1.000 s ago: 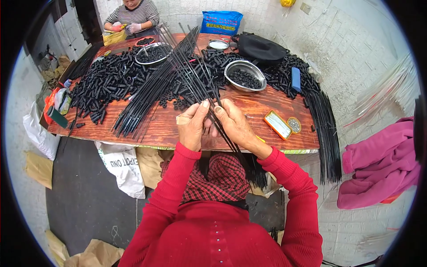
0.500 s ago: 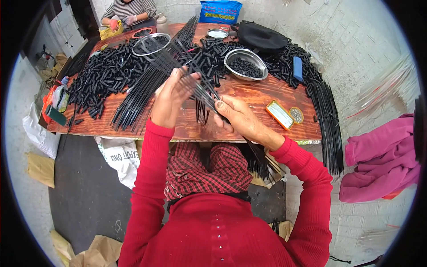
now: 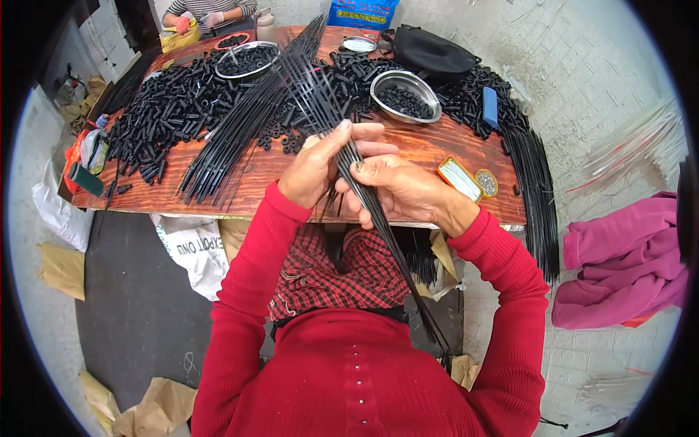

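A bundle of thin black rods (image 3: 386, 229) slants between my hands, fanned out at its far end over the table and running down past my lap. My right hand (image 3: 408, 186) is closed round the bundle, thumb on top. My left hand (image 3: 317, 167) has its thumb against the rods farther up, its fingers partly hidden behind them. Just beyond lies a larger pile of black rods (image 3: 226, 149) on the reddish wooden table (image 3: 284, 207). Small black rings (image 3: 280, 138) are scattered beside that pile.
Heaps of short black tubes (image 3: 156, 120) cover the table's left and back. A metal bowl (image 3: 437, 113) holds small black parts. An orange-rimmed tin (image 3: 460, 178), a blue block (image 3: 490, 107) and a black bag (image 3: 429, 54) are to the right. A gloved co-worker (image 3: 211, 14) sits at the far left.
My left hand has moved right and closer to my right hand, onto the rods. The bundle has turned steeper, and its lower end now shows over my lap.
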Available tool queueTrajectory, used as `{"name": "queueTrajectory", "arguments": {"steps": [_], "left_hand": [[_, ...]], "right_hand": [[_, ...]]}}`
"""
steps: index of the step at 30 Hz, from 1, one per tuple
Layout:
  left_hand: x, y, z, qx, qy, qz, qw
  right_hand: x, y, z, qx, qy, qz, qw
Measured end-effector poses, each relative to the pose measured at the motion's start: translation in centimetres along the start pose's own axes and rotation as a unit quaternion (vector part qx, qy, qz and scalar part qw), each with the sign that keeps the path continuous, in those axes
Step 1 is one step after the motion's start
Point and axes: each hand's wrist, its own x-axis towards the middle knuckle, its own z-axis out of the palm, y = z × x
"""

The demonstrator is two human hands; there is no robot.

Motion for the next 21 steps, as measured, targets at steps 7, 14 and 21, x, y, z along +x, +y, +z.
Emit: {"name": "queueTrajectory", "arguments": {"steps": [7, 14, 21], "left_hand": [[-2.6, 0.3, -1.3, 0.169, -0.111, 0.046, 0.978], [-2.6, -0.7, -0.9, 0.347, -0.077, 0.076, 0.932], [-2.8, -4.0, -1.4, 0.357, 0.011, 0.127, 0.925]], "right_hand": [[-0.5, -0.2, -0.7, 0.050, -0.009, -0.018, 0.999], [-0.4, 0.1, -1.4, 0.094, -0.059, 0.032, 0.993], [-0.4, 0.3, -1.1, 0.077, -0.102, 0.020, 0.992]]}}
